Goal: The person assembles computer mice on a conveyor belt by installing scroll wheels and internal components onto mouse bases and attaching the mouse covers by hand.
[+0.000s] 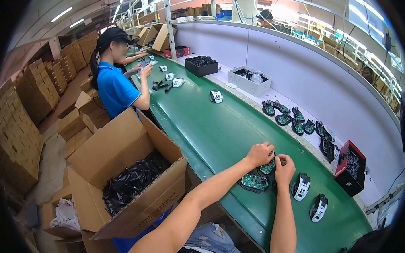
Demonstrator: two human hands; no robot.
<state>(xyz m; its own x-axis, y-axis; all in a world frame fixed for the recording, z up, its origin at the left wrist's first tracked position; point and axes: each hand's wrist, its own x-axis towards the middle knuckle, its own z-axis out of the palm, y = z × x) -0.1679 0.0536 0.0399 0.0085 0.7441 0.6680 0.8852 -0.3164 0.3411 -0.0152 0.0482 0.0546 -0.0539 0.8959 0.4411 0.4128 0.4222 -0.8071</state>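
On the green conveyor belt in front of me lies a black computer-mouse base with a green circuit board (267, 168). My left hand (260, 155) is closed at its far edge, fingers curled over it. Beside its right edge, my right hand (284, 169) has thumb and fingers pinched together; whatever is between them is too small to make out. A second mouse base with a circuit board (254, 182) rests just nearer, touching or almost touching the first. Right of my right hand are a white-and-black mouse shell (301, 186) and another such shell (319, 208).
Several mouse bases with boards (296, 118) line the far ledge, beside a red-and-black box (351, 168) of small parts. A large carton (123, 156) of black plastic pieces stands at my left. Up the belt (198, 122), a person in a blue shirt (116, 87) handles parts.
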